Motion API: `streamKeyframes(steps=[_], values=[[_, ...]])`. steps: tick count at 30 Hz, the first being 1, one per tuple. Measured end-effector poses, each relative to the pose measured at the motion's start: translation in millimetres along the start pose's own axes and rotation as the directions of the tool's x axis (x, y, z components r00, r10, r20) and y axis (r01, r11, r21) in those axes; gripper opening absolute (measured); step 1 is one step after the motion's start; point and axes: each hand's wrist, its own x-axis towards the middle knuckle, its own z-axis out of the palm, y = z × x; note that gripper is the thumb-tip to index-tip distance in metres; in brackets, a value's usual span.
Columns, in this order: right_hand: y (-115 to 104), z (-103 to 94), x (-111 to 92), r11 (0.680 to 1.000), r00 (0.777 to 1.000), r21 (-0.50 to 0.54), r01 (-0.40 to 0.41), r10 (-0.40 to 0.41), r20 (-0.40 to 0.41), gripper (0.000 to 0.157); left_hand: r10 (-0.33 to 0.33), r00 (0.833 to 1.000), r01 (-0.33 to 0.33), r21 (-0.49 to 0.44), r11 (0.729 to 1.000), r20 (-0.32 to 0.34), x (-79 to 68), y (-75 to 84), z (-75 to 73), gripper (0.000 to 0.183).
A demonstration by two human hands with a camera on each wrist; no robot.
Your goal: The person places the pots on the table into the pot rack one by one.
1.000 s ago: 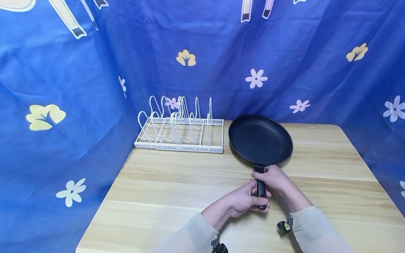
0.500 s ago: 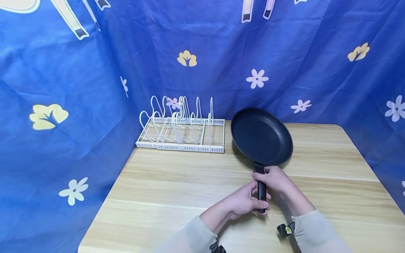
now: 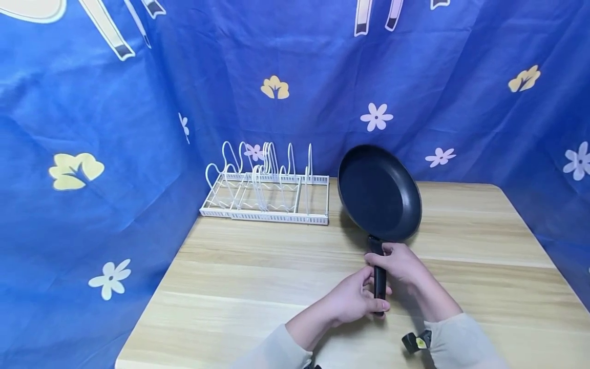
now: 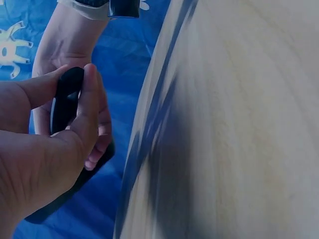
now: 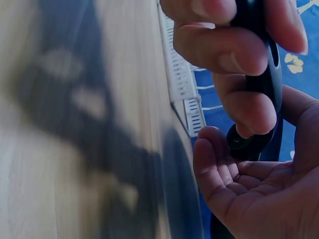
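Note:
A black frying pan (image 3: 375, 189) is held over the right half of the table, its far edge raised and its inside tilted to face the head camera. My right hand (image 3: 403, 264) grips the handle (image 3: 380, 282) close to the pan body, thumb on top. At the handle's tail end, my left hand (image 3: 348, 300) pinches it between thumb and fingers. In the left wrist view, the left hand (image 4: 55, 144) has the handle tip (image 4: 70, 92) between thumb and fingertips. The right wrist view shows the right hand's curled fingers (image 5: 224, 55) round the handle.
A white wire pan rack (image 3: 265, 218) with upright loops stands at the back left of the wooden table (image 3: 249, 271), left of the pan. Blue patterned cloth (image 3: 318, 92) hangs behind and along both sides of the table.
The pan's far edge has risen, tilting the pan more steeply upright. Its handle end has dipped slightly toward me. Both hands keep their hold on the handle.

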Motion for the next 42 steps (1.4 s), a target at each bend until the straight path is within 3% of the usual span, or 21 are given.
streamKeyframes(steps=[7, 18, 27, 42], values=[[-9.9, 5.9, -6.0, 0.998, 0.999, 0.058, 0.039, -0.041, 0.028, 0.025, 0.036, 0.999, -0.035, 0.014, 0.999, -0.032, -12.4, 4.1, -4.5, 0.045], [-18.5, 16.3, -9.3, 0.98, 0.993, 0.178, 0.089, -0.102, 0.065, 0.026, 0.042, 0.999, -0.043, -0.092, 0.995, -0.015, -28.5, 9.3, -15.6, 0.043], [-30.8, 22.9, -10.4, 0.96, 0.982, 0.229, 0.162, -0.18, 0.061, 0.031, 0.065, 0.997, -0.063, 0.037, 0.997, -0.041, -36.3, 12.6, -24.9, 0.042], [-52.5, 40.0, -12.5, 0.908, 0.946, 0.348, 0.233, -0.295, 0.136, 0.04, 0.108, 0.991, -0.098, 0.12, 0.988, -0.077, -58.2, 13.7, -44.9, 0.046]])
